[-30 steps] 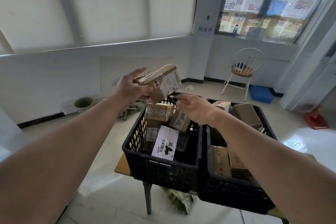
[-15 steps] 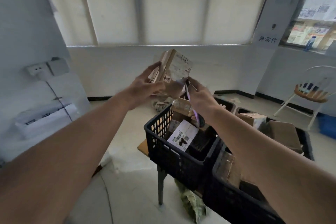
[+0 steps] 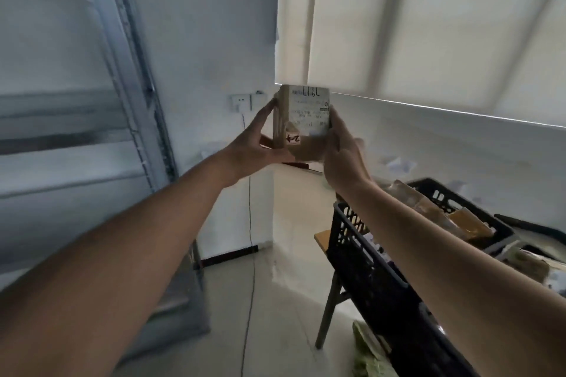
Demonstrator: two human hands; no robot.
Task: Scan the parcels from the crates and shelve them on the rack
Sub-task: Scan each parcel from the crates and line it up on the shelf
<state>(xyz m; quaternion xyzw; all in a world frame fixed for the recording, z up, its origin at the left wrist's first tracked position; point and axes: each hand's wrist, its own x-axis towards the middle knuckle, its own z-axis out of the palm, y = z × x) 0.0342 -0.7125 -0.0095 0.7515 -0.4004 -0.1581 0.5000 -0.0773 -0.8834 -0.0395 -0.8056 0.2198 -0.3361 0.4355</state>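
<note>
I hold a small brown cardboard parcel (image 3: 301, 122) upright at arm's length, its white shipping label and a small red-edged sticker facing me. My left hand (image 3: 260, 147) grips its left side and bottom. My right hand (image 3: 341, 156) grips its right side. A black plastic crate (image 3: 367, 278) with several more parcels (image 3: 428, 208) sits at the lower right, below my right forearm. The grey metal rack (image 3: 134, 119) stands at the left, blurred, with its shelves running off the left edge.
The crates rest on a small wooden table (image 3: 321, 237) with dark legs. A green bag (image 3: 367, 352) lies on the floor under it. A wall socket (image 3: 240, 102) with a hanging cable is behind the parcel. A blind-covered window fills the upper right.
My view has swung left, away from the crates and toward the rack. The parcel has been turned upright and carried left, and now both hands hold it by its sides.
</note>
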